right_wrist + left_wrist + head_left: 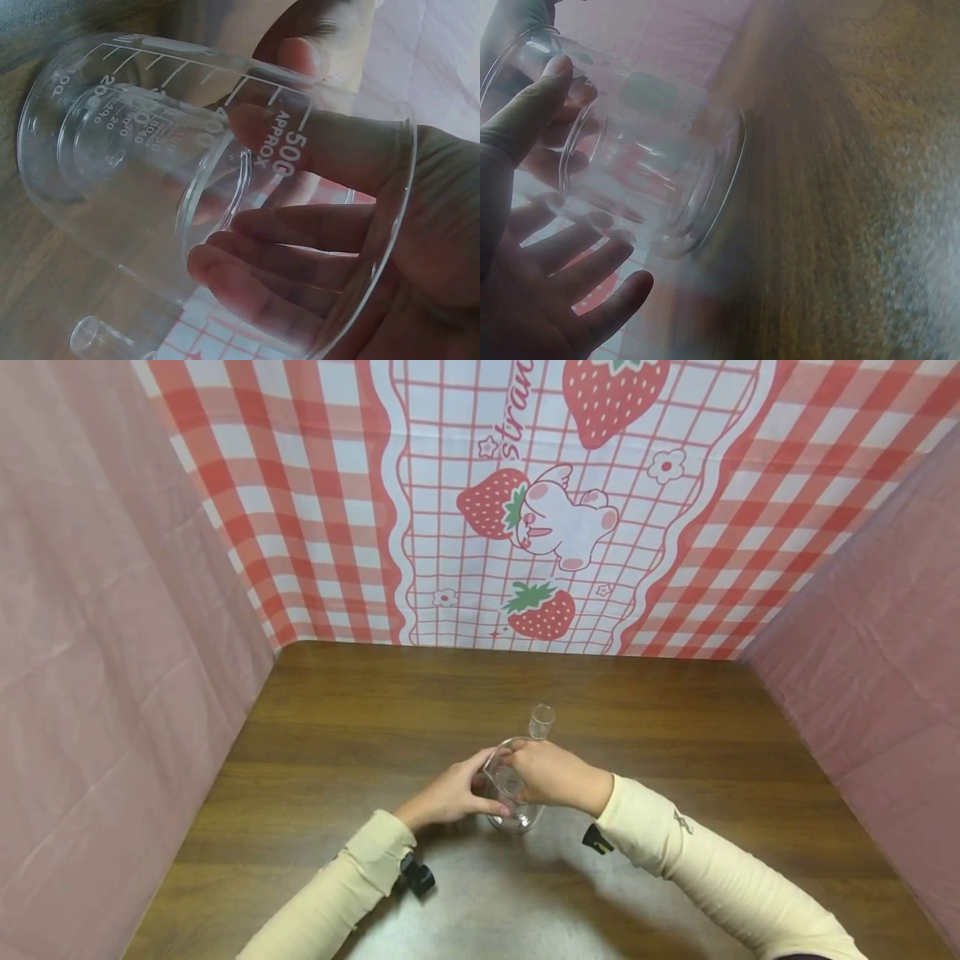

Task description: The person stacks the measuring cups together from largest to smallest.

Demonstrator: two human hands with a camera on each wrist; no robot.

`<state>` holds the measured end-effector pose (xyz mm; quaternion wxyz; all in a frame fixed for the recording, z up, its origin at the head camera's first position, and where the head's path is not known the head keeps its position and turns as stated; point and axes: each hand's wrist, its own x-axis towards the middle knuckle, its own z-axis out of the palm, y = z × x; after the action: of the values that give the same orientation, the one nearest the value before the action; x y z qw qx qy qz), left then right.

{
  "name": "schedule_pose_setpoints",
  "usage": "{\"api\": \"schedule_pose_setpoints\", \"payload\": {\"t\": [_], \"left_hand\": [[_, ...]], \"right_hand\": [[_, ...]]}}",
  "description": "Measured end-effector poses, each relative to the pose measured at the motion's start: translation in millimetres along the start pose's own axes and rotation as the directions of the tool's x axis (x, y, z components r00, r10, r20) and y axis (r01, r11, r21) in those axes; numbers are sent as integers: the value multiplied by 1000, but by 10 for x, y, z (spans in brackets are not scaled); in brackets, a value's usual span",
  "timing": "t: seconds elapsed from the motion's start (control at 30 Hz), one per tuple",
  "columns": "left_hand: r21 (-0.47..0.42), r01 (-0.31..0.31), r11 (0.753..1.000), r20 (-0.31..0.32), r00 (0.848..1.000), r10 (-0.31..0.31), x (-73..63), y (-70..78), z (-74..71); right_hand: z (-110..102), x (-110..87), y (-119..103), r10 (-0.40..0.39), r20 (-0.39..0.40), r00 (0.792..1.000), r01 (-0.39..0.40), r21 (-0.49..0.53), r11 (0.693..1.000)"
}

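Observation:
A large clear glass beaker [517,818], marked up to 500, stands on the table. My left hand [453,789] holds it from outside, with the thumb on the near side and the other fingers round the far side. In the left wrist view those fingers are spread along the glass. Inside sits a smaller beaker [150,150] with its own printed scale, its base close to the large one's bottom. Through the large beaker's mouth reaches my right hand [558,772], thumb and fingers at opposite sides of the smaller rim.
Just behind the large beaker stands a small clear glass vessel [542,721]. The brown wooden table [337,710] ends at a strawberry-print checked curtain [330,527], with pink cloth [112,610] at both sides.

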<state>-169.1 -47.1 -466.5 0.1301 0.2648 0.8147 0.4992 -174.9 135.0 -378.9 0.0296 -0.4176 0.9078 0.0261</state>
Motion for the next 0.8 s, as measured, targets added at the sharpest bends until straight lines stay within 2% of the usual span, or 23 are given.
{"api": "schedule_pose_setpoints", "payload": {"t": [0.2,0.43,0.67,0.8], "left_hand": [[4,2,1000,6,1000,-2,-15,-6,17],[-15,-6,1000,2,1000,6,-9,-12,18],[-16,-5,1000,-2,1000,5,2,-15,0],[-26,-7,1000,7,1000,7,4,-16,-4]], "right_hand": [[40,-28,19,-29,-42,999,31,42,999],[-5,-62,33,-49,-92,995,63,153,986],[-116,-55,57,-1,-69,998,19,262,965],[-142,-51,78,26,-72,997,-6,266,964]]}}
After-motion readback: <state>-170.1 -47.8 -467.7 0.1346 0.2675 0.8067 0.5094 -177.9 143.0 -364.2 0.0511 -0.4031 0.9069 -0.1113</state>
